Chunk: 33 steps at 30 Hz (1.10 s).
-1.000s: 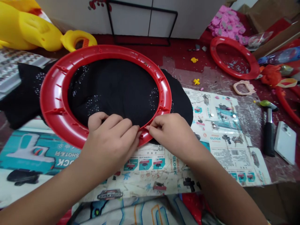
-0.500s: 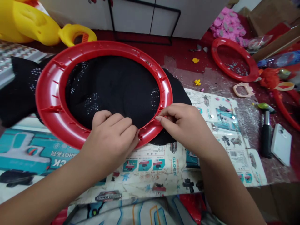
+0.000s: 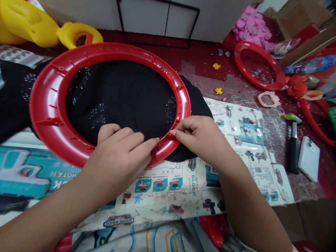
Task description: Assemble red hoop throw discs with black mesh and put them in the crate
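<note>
A large red plastic ring [image 3: 47, 105] lies on black cloth [image 3: 131, 94] dotted with small shiny studs, which shows through its opening. Its inner side bears short ribs and pegs. My left hand [image 3: 122, 154] is closed over the near rim, index finger stretched along it toward the right. Close by, my right hand [image 3: 198, 136] is closed in a pinch at the ring's inner edge, the thumb on the rim. Whatever sits between those fingertips is too small or hidden to make out.
Flattened printed cardboard [image 3: 168, 196] covers the near table. At right are a black-handled hammer [image 3: 293, 150], a white phone [image 3: 309, 157], a pale pink frame [image 3: 269, 99] and another red ring [image 3: 237, 59]. Yellow plastic toys [image 3: 31, 24] stand at back left, a black wire stand [image 3: 157, 44] behind.
My left index finger has straightened along the rim from a more curled pose. The whole scene sits slightly further left in view. My right hand keeps its pinch at the same spot.
</note>
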Each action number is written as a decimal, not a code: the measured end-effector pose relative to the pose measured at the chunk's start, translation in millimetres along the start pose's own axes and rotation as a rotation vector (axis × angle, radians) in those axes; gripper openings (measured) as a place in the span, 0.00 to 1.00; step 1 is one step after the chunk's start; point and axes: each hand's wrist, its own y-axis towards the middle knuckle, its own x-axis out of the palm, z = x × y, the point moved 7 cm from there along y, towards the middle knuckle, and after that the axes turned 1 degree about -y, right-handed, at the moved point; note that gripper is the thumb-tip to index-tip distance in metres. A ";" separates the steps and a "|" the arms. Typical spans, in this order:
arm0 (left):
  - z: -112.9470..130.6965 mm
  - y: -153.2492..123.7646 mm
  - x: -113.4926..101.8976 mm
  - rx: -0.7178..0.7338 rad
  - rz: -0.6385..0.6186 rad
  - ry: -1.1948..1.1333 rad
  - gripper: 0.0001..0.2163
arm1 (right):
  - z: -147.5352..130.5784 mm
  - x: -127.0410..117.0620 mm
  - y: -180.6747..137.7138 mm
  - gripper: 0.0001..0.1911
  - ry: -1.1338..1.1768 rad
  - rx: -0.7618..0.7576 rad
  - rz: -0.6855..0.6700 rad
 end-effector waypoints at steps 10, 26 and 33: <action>3.0 -4.3 1.9 0.113 -0.022 0.025 0.12 | 5.9 5.1 -1.5 0.09 0.054 0.092 -0.064; -26.6 2.1 -14.7 0.300 -0.064 -0.018 0.08 | -18.0 17.7 -10.6 0.11 -0.241 -0.001 -0.128; -24.0 -6.1 -10.4 0.227 -0.082 0.025 0.17 | -17.4 23.9 -9.6 0.12 -0.219 -0.023 -0.160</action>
